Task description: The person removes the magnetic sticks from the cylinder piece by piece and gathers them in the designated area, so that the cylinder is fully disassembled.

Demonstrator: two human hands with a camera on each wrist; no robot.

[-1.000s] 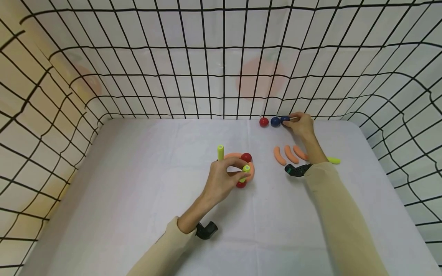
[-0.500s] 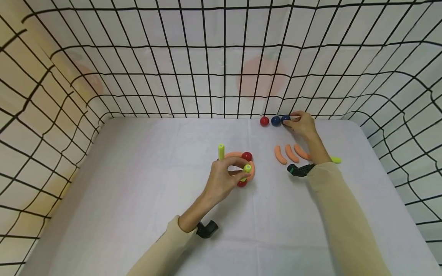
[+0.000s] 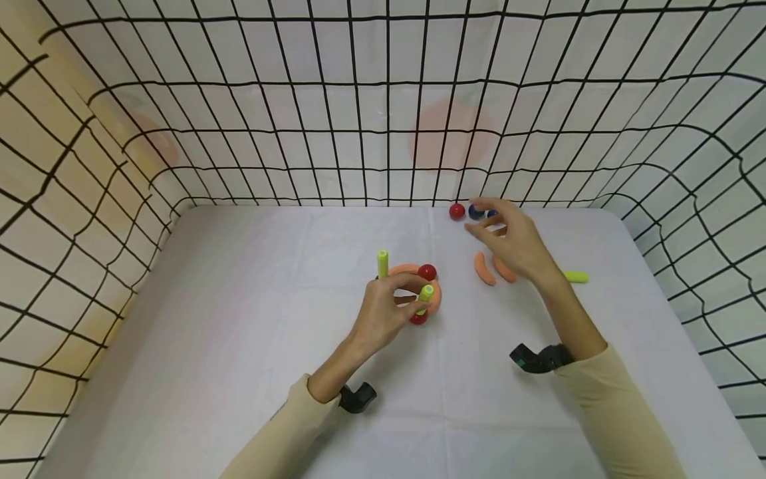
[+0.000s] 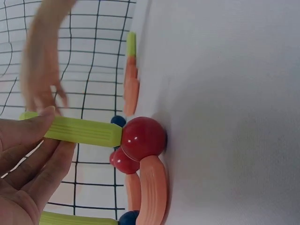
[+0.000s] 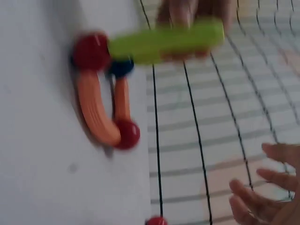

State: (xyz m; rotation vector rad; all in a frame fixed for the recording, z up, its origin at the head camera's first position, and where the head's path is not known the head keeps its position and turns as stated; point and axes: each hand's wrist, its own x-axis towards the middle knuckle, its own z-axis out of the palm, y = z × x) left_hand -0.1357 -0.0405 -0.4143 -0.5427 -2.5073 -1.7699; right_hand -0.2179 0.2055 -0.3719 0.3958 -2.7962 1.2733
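My left hand pinches a yellow-green ribbed stick between thumb and fingers. The stick stands upright with its lower end on a red ball. That ball is part of a ring of curved orange pieces and red and blue balls, partly hidden behind the hand in the head view. A second green stick stands up from the ring's left side. My right hand is above the table to the right, fingers spread with nothing visible between them. Behind its fingertips are two blue balls.
A loose red ball lies at the table's back edge, left of the blue ones. Loose orange curved pieces and another green stick lie right of the ring. A black wire grid rises behind and along both sides.
My right hand has left the blue ball at the back edge and come back toward me and slightly left, its fingers opening. The left hand keeps its hold on the green stick.
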